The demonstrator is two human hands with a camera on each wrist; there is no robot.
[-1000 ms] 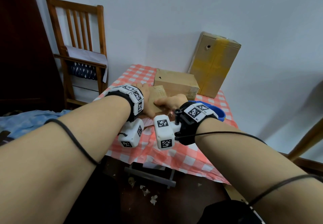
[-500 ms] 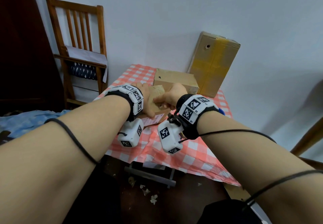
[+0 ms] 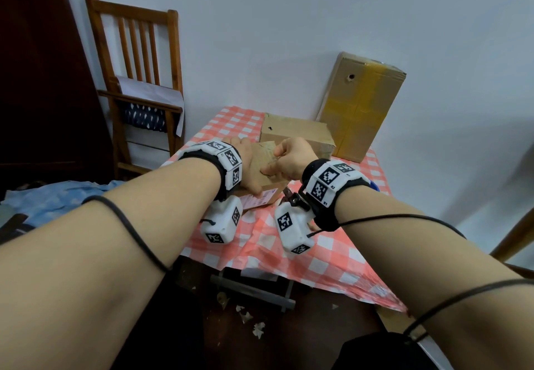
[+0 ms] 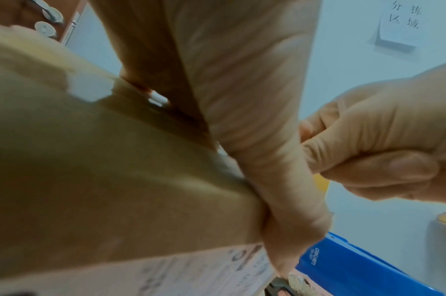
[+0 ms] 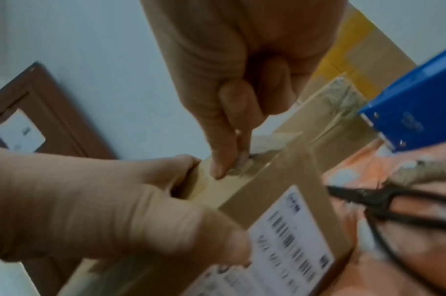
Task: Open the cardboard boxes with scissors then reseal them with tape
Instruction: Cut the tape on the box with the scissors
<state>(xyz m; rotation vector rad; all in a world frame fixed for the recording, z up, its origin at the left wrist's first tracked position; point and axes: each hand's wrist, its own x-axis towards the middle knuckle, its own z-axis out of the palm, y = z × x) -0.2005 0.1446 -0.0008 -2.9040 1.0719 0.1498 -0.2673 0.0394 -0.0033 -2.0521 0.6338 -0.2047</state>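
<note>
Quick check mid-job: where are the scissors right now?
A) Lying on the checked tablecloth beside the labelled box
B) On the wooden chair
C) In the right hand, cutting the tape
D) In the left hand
A: the right wrist view shows the black scissors lying on the checked tablecloth beside the labelled box, while the right hand pinches at the tape on the box and the left hand steadies it.

Right hand (image 5: 232, 84) fingers curled, pinching a clear tape strip (image 5: 265, 144) on the small brown cardboard box (image 5: 275, 180) with white label, left hand (image 5: 102, 210) gripping its near corner, black scissors (image 5: 384, 202) beside on checked cloth, blue tape dispenser (image 5: 414, 104) behind.
</note>
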